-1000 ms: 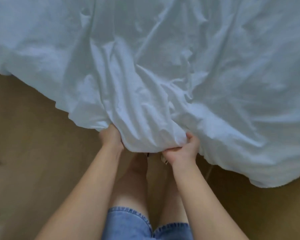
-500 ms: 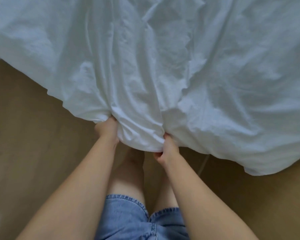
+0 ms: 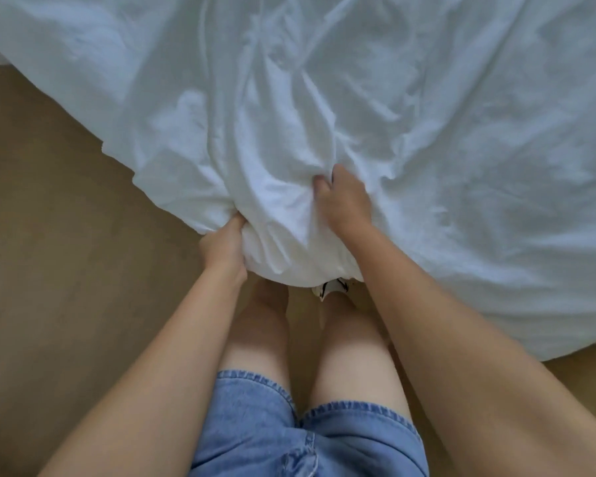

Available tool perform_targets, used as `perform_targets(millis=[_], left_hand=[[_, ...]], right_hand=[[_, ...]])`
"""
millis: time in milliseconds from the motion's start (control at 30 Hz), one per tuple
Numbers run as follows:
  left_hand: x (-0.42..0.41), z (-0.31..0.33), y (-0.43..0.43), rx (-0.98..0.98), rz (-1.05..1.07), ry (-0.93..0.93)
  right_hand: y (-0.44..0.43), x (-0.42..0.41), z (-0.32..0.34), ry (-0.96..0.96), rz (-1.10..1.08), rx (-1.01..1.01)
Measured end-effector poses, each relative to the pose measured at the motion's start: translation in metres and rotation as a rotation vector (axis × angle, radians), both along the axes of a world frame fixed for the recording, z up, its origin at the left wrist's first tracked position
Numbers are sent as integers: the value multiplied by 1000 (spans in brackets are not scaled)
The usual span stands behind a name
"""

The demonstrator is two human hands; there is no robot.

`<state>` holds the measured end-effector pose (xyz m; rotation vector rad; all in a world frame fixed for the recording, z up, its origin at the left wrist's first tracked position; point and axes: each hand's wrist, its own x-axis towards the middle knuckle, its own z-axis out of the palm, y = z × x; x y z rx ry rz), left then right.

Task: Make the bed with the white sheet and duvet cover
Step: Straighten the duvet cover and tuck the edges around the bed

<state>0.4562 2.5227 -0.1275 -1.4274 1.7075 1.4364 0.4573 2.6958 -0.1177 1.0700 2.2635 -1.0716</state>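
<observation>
Two hands work on one bunched corner of the white bedding [image 3: 358, 98], which spreads across the far and right parts of the view and hangs over the tan floor [image 3: 49, 235] at its near edge. I cannot tell whether this layer is the sheet or the duvet cover. The left hand [image 3: 222, 247] grips the near-left side of the bunch, with its fingers curled under the fold and out of sight. The right hand [image 3: 346, 204] lies on top, a little farther in, and its fingers dig into the cloth and pinch up a ridge. The person stands right against the corner in denim shorts [image 3: 289, 425], and a white shoe [image 3: 334, 287] peeks out just beneath the hanging cloth.

The main risk, as I judge it, is the hem. It droops to the feet, so a step forward could trap it underfoot and drag the whole layer off line. Deep creases fan out from the right hand, and a hard tug there would probably tighten them rather than smooth them. The two grips sit close together, so pulling from one spot may skew the far edge. Thick gathered cloth can also slip from a curled hold if the load shifts.
</observation>
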Motion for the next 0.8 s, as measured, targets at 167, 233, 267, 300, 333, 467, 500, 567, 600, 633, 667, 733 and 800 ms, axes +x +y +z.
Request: perform_targets(millis=[167,233,267,300,333,467,500,567,600,633,667,733,800], left_hand=[[-1,-14,-9,-29,156,-53],[-11,-25,2,-74,163,-102],[-14,-30,8,-93,159,-140],[-15,-33,14,-98,138,-180],[-13,-36,22,-73,92,-218],[27,-38,75,232,-257,-328],[38,-39,91,286,-316,-328],[54,-44,122,357,-372,-313],[57,-47,136,387,-352,-306],[59,-52,148,417,-301,-298],[60,-56,160,437,-238,-284],[59,-63,178,399,-146,-254],[62,-68,192,309,-125,-237]], right_hand=[[31,0,1,160,-418,114],[26,9,-4,-7,-103,-111],[24,15,-5,-75,16,-232],[23,21,-8,-107,64,-320],[24,27,-10,-116,28,-368],[49,74,-23,-125,-425,-239],[60,90,-28,-166,-483,-184],[82,122,-36,-240,-579,-79],[94,135,-40,-251,-657,-32],[105,147,-44,-243,-769,-13],[115,156,-46,-236,-899,-31],[132,166,-50,-230,-1126,-131],[149,170,-57,-182,-1177,-266]])
